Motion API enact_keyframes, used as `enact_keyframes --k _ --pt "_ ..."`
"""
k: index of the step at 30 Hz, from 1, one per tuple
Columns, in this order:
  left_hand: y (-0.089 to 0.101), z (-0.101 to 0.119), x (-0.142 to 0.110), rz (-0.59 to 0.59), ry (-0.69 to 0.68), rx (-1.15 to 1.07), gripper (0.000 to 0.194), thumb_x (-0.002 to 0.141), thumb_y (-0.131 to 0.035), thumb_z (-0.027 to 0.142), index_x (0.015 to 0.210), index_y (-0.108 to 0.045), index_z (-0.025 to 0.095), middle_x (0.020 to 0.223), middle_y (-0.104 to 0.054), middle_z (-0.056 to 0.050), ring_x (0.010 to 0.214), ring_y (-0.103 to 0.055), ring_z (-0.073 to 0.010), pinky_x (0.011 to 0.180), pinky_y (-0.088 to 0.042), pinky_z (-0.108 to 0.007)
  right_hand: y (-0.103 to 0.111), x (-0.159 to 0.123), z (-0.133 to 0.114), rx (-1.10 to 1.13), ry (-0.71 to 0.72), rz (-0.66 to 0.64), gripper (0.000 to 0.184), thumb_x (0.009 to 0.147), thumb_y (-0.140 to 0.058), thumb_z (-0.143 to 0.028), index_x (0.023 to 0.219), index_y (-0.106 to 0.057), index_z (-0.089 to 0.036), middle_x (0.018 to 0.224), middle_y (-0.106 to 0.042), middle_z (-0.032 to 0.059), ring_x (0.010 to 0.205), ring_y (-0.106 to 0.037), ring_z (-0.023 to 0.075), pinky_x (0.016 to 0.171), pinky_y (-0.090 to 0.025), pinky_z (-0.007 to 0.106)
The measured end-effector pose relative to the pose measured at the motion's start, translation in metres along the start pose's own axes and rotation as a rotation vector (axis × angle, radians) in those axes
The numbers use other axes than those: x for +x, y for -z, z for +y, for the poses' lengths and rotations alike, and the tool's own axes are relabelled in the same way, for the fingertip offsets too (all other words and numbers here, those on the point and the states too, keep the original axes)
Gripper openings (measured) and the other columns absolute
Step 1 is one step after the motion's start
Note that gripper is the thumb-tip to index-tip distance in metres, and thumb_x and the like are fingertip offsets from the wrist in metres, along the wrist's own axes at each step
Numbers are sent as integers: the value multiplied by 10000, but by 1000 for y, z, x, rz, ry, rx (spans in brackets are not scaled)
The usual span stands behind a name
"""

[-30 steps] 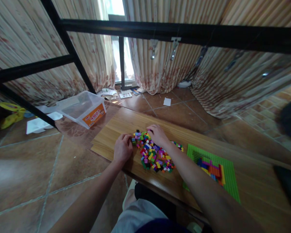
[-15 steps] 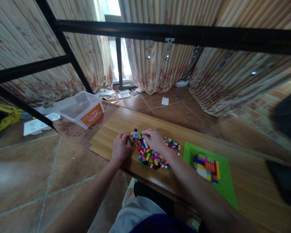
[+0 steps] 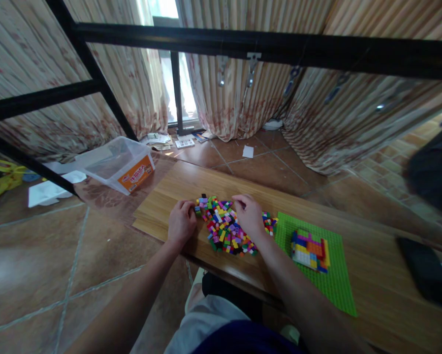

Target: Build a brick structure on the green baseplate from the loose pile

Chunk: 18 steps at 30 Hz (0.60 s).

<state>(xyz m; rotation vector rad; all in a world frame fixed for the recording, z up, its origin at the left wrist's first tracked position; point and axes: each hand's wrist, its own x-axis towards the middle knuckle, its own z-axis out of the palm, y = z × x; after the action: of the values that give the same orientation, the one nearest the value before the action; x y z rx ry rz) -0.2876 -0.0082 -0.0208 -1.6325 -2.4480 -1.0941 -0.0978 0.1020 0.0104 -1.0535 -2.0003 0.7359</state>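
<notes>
A heap of small coloured bricks lies on a low wooden table. My left hand rests curled at the heap's left edge, fingertips touching the nearest bricks. My right hand sits on the heap's right side, fingers bent down among the bricks; whether it grips one is hidden. To the right lies a green baseplate with a flat multicoloured brick build on it.
A clear plastic tub with an orange label stands on the tiled floor at the left. Papers lie by the curtains. A black metal frame crosses overhead. A dark phone-like slab lies at the table's right.
My right hand has slid from the far end of the heap to its right side, toward the baseplate. The left hand has stayed put. The view has shifted slightly.
</notes>
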Motion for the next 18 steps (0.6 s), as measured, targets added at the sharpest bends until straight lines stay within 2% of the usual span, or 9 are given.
enact_keyframes --k 4,9,13,18 --pt "-1 0 0 0 -7 -1 219 856 -460 181 947 -658 197 1017 -643 -76 980 -589 -213 895 -479 -340 -2 -4 -10 -60 81 -107 217 865 -507 -136 913 -709 -199 964 -691 70 924 -620 196 865 -474 334" --pt "0 0 0 2 -6 8 226 856 -454 181 955 -657 194 1007 -645 -79 976 -590 -213 894 -479 -340 -23 -1 -27 -265 216 -314 227 869 -546 -164 1034 -699 -200 1099 -645 85 1066 -528 229 976 -405 367" --pt "0 -2 0 -8 0 4 228 858 -456 190 965 -657 201 1016 -646 -78 980 -596 -213 891 -481 -341 -40 7 -35 -419 190 -407 255 875 -523 -176 1066 -691 -190 1149 -607 115 1104 -474 258 971 -388 395" --pt "0 -2 1 -14 4 13 223 854 -468 197 966 -660 200 1024 -648 -76 985 -605 -212 884 -482 -328 -46 15 -45 -514 120 -450 259 882 -493 -209 1048 -688 -167 1111 -599 136 1095 -466 277 915 -410 408"
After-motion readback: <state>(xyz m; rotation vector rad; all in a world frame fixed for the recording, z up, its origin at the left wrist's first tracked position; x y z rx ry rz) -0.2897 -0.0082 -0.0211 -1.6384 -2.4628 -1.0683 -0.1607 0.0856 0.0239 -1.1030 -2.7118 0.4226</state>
